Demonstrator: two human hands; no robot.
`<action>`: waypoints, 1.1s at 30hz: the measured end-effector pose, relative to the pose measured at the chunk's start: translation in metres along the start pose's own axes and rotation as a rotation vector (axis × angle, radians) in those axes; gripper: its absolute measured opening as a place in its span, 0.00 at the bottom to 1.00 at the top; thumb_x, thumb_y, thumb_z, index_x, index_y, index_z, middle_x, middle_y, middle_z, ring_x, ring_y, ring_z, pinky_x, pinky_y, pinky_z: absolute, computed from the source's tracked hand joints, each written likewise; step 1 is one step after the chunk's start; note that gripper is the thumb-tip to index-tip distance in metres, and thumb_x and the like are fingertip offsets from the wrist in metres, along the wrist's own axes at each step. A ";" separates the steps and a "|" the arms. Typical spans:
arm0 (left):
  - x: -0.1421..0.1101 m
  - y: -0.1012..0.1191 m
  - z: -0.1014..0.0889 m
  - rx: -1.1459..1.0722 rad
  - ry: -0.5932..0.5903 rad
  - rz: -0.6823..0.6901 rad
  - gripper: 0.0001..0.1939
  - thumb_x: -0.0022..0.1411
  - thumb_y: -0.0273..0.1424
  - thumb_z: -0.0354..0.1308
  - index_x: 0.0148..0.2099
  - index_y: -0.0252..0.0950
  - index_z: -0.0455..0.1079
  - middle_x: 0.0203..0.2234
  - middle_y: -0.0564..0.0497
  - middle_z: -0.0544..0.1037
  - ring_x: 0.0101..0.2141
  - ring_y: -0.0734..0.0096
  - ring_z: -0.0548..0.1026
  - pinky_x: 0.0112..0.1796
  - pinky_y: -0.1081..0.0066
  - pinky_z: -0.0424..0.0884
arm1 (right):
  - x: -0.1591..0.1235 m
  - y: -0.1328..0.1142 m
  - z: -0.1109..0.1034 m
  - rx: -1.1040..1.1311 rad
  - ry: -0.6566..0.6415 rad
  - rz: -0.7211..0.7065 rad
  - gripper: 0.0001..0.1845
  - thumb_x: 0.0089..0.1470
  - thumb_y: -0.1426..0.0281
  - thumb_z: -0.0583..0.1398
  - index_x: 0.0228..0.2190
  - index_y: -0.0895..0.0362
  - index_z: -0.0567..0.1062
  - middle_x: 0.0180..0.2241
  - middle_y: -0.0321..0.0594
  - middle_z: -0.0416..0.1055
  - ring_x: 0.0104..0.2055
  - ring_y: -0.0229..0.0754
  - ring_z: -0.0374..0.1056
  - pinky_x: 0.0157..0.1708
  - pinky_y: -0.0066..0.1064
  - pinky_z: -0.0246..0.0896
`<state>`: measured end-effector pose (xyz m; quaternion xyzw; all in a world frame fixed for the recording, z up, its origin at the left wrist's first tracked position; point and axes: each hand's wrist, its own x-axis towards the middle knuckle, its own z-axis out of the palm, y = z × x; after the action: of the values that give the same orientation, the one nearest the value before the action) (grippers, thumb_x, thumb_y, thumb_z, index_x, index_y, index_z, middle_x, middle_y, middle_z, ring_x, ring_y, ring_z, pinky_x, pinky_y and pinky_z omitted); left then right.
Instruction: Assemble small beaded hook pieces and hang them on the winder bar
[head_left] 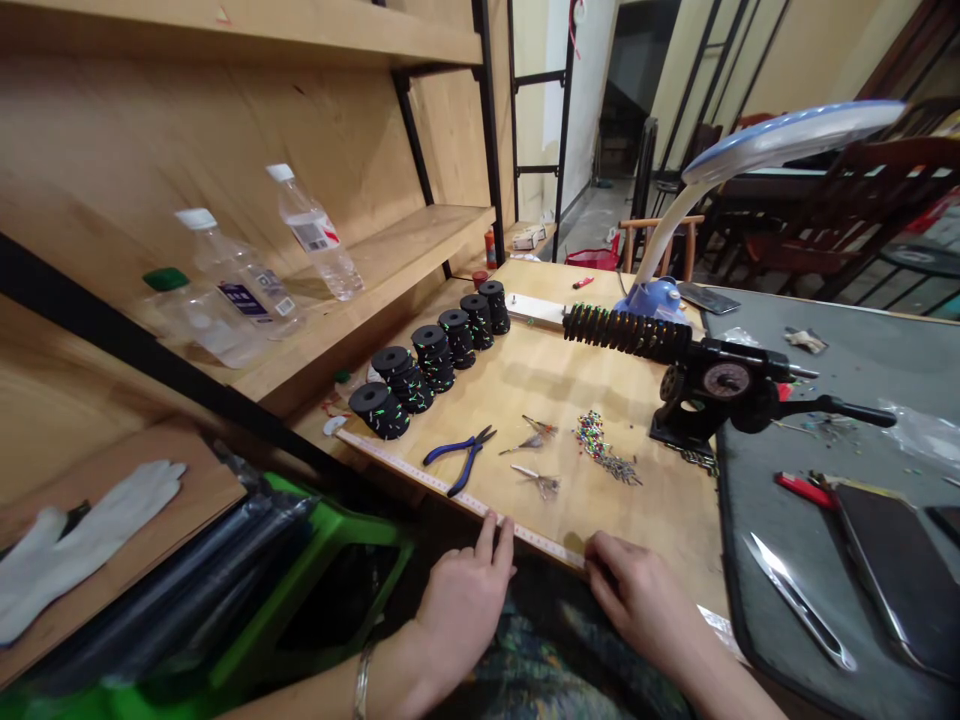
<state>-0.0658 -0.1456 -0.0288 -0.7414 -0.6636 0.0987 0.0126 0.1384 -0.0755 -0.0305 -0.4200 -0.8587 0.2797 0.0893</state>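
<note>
My left hand [461, 600] and my right hand [637, 590] both hold a pale measuring tape [457, 495] stretched along the front edge of a wooden board [540, 375]. The tape's far end lies near several stacks of black spools [431, 365] flecked with coloured bits. Blue-handled pliers [461, 458] lie open beyond my hands. Two small metal tools [536, 480] and a pile of coloured beads [600, 448] lie to their right. A black coil [626, 333] is mounted on a black hand-cranked device [724, 390] at the board's far right.
Plastic bottles [311, 232] stand on the wooden shelf [375, 270] at left. A white glove [90, 545] lies on a board beside a green stool [337, 530]. A blue-and-white desk lamp [660, 240] stands behind the coil. A grey mat [825, 350] at right holds a blade [799, 600].
</note>
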 end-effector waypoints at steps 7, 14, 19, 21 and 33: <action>0.001 -0.008 -0.011 -0.140 -0.012 -0.030 0.22 0.63 0.28 0.55 0.59 0.30 0.67 0.54 0.32 0.71 0.32 0.53 0.80 0.31 0.62 0.75 | 0.000 0.003 0.001 0.031 0.015 0.004 0.10 0.59 0.72 0.48 0.28 0.54 0.66 0.25 0.41 0.73 0.27 0.44 0.70 0.26 0.30 0.56; 0.016 -0.005 -0.034 -0.829 0.218 0.104 0.14 0.64 0.29 0.52 0.51 0.35 0.70 0.44 0.41 0.78 0.42 0.58 0.76 0.43 0.65 0.70 | 0.001 0.003 -0.007 0.192 0.076 0.046 0.09 0.58 0.70 0.51 0.28 0.54 0.67 0.24 0.37 0.72 0.26 0.42 0.69 0.27 0.29 0.57; 0.030 0.022 -0.031 -1.166 0.096 0.160 0.09 0.61 0.27 0.54 0.43 0.35 0.72 0.33 0.46 0.79 0.35 0.63 0.75 0.37 0.70 0.67 | -0.008 -0.003 -0.015 0.297 0.102 0.044 0.09 0.58 0.70 0.52 0.27 0.55 0.68 0.24 0.37 0.71 0.27 0.41 0.67 0.27 0.29 0.56; 0.034 0.026 -0.031 -1.214 0.035 0.157 0.07 0.62 0.27 0.52 0.35 0.35 0.71 0.24 0.51 0.75 0.27 0.69 0.71 0.30 0.73 0.63 | -0.011 -0.005 -0.018 0.320 0.106 0.036 0.09 0.57 0.70 0.52 0.27 0.56 0.69 0.25 0.37 0.70 0.27 0.41 0.66 0.28 0.28 0.56; 0.037 0.030 -0.026 -1.623 -0.072 0.094 0.10 0.63 0.35 0.51 0.31 0.35 0.61 0.22 0.57 0.59 0.25 0.74 0.57 0.28 0.73 0.54 | -0.019 -0.007 -0.019 0.431 0.147 0.033 0.08 0.51 0.78 0.52 0.30 0.55 0.68 0.24 0.33 0.67 0.26 0.38 0.63 0.27 0.26 0.55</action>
<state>-0.0288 -0.1099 -0.0122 -0.5429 -0.4966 -0.3891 -0.5543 0.1530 -0.0856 -0.0090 -0.4244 -0.7634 0.4268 0.2345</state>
